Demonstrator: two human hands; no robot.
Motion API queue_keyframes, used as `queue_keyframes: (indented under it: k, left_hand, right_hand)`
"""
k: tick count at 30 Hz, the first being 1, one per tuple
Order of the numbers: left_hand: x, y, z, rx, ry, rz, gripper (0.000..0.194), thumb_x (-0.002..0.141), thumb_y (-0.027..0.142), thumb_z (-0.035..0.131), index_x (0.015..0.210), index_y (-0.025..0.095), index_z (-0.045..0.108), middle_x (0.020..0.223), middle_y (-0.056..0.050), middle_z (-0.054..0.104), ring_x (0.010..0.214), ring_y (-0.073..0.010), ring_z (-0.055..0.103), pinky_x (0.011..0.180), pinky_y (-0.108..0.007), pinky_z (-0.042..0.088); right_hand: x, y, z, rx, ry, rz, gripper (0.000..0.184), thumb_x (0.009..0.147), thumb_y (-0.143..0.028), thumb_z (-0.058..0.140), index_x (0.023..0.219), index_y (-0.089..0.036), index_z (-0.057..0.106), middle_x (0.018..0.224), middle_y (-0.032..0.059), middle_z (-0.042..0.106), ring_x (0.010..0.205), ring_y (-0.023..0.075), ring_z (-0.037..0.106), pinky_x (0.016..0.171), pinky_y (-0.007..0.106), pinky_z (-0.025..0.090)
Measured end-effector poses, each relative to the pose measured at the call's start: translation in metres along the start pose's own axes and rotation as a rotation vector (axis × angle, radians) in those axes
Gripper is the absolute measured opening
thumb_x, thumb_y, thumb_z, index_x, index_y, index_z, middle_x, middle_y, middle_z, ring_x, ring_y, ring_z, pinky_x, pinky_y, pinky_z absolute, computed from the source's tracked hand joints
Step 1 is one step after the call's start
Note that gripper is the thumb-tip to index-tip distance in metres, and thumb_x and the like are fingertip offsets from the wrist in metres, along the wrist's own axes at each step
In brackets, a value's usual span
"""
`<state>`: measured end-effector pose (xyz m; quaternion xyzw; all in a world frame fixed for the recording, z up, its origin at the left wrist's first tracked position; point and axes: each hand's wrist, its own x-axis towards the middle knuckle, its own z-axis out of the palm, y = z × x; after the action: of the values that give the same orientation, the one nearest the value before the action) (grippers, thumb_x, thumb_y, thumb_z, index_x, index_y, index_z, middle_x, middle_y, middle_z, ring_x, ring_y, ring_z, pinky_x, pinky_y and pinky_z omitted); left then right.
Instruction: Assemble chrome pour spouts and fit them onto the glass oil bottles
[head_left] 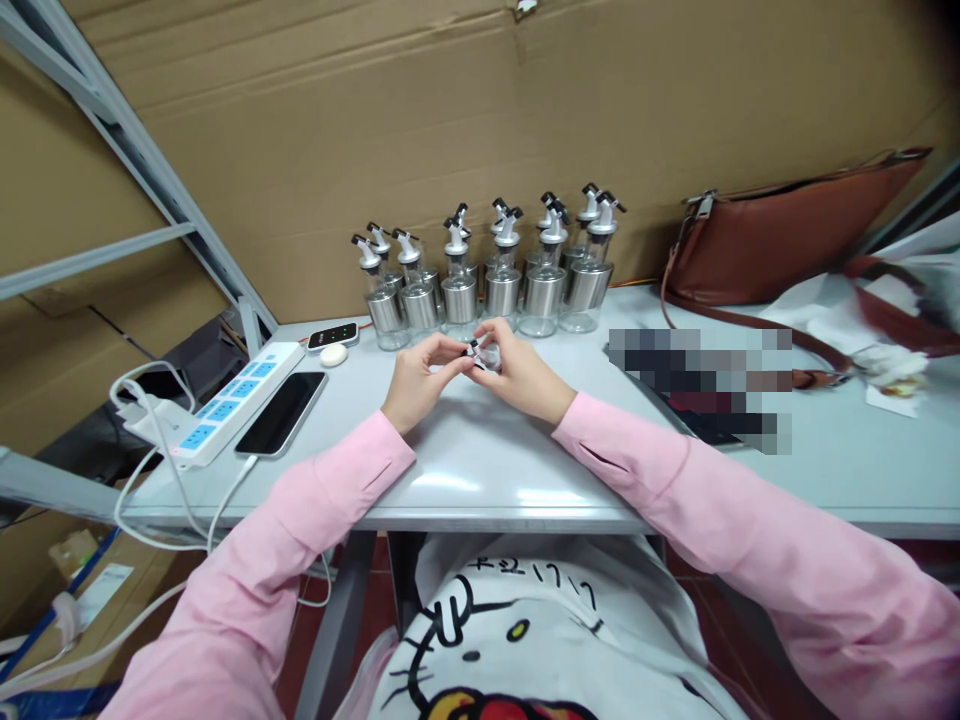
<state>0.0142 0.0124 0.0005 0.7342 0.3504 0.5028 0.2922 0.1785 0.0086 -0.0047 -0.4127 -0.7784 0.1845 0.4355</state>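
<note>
both hands are meeting over the middle of the table (457, 440), just in front of the bottles, and sharing one small spout-like piece (486, 357), dark at one end and pale at the other. left hand (420, 383) is pinching the dark end between thumb and fingers; right hand (525, 375) is gripping the pale end. two-handed hold is probably steadying something so small; finger overlap is hiding its exact shape.

glass bottles with steel sleeves (502, 290) are standing upright in close rows toward the back, spouts fitted, likely grouped there to leave working room in front.

surface: smooth, pale grey, reflecting light near the front edge. at left, a phone (283, 415) is lying beside a power strip (229, 405), perhaps for charging. at right, a brown bag (787, 240) is resting near crumpled white wrapping (806, 300).

room: cardboard (337, 120) is walling the back; a metal frame (172, 190) is rising at left.
</note>
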Motion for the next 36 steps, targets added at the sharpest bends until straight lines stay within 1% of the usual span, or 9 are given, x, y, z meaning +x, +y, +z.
queue_keyframes:
  k: [2,6,12,18,26,30,36]
  left_hand:
    - [-0.0001,0.0000,0.0000,-0.006,0.006,0.000,0.017,0.073,0.030,0.069,0.081,0.016,0.063,0.081,-0.003,0.069,0.078,-0.0146,0.065,0.077,-0.028,0.052]
    - [-0.0005,0.0007,0.0000,-0.021,-0.004,-0.001,0.016,0.073,0.029,0.069,0.080,0.015,0.063,0.081,-0.002,0.069,0.077,-0.0144,0.065,0.076,-0.027,0.051]
    - [-0.0006,0.0019,0.0001,-0.014,-0.003,-0.010,0.017,0.073,0.029,0.069,0.081,0.015,0.064,0.080,-0.002,0.069,0.076,-0.0140,0.065,0.074,-0.026,0.051]
    - [-0.0002,0.0015,0.0003,0.016,-0.030,-0.016,0.017,0.075,0.030,0.067,0.082,0.015,0.063,0.080,-0.002,0.068,0.076,-0.0140,0.065,0.075,-0.026,0.050]
    - [-0.0013,0.0053,-0.0003,0.093,-0.086,-0.071,0.015,0.076,0.029,0.065,0.080,0.016,0.059,0.071,0.000,0.067,0.068,-0.0136,0.064,0.067,-0.024,0.047]
    - [-0.0014,0.0055,-0.0004,0.090,-0.100,-0.068,0.015,0.076,0.029,0.064,0.080,0.015,0.058,0.073,-0.001,0.066,0.070,-0.0136,0.064,0.066,-0.023,0.046]
    - [-0.0017,0.0062,-0.0008,0.105,-0.121,-0.058,0.015,0.077,0.028,0.063,0.081,0.016,0.057,0.077,-0.002,0.067,0.073,-0.0144,0.065,0.068,-0.024,0.047]
  right_hand:
    - [-0.0002,-0.0002,-0.0004,-0.011,0.003,0.000,0.033,0.077,-0.033,0.058,0.100,-0.019,0.039,0.086,0.0035,0.056,0.058,0.0117,0.050,0.056,0.024,0.037]
    - [-0.0004,-0.0002,-0.0011,-0.014,-0.034,0.004,0.031,0.079,-0.034,0.056,0.101,-0.019,0.039,0.082,0.0023,0.056,0.055,0.0117,0.048,0.055,0.024,0.037]
    - [-0.0005,-0.0014,-0.0010,-0.050,-0.002,-0.012,0.033,0.078,-0.034,0.057,0.101,-0.018,0.040,0.087,0.0056,0.057,0.062,0.0140,0.052,0.059,0.025,0.037]
    - [-0.0002,-0.0006,-0.0011,-0.051,-0.029,0.013,0.032,0.079,-0.036,0.057,0.101,-0.019,0.040,0.082,0.0032,0.059,0.055,0.0123,0.048,0.055,0.024,0.036]
    - [-0.0010,0.0059,0.0013,-0.085,-0.098,0.011,0.035,0.078,-0.036,0.058,0.102,-0.017,0.043,0.084,0.0053,0.061,0.068,0.0175,0.056,0.062,0.027,0.039]
    - [-0.0013,0.0061,0.0010,-0.085,-0.129,0.021,0.034,0.079,-0.038,0.057,0.103,-0.017,0.044,0.081,0.0046,0.061,0.067,0.0177,0.056,0.062,0.027,0.039]
    - [-0.0012,0.0057,-0.0001,-0.110,-0.150,0.019,0.034,0.080,-0.037,0.057,0.104,-0.016,0.045,0.081,0.0059,0.062,0.069,0.0188,0.057,0.063,0.027,0.039]
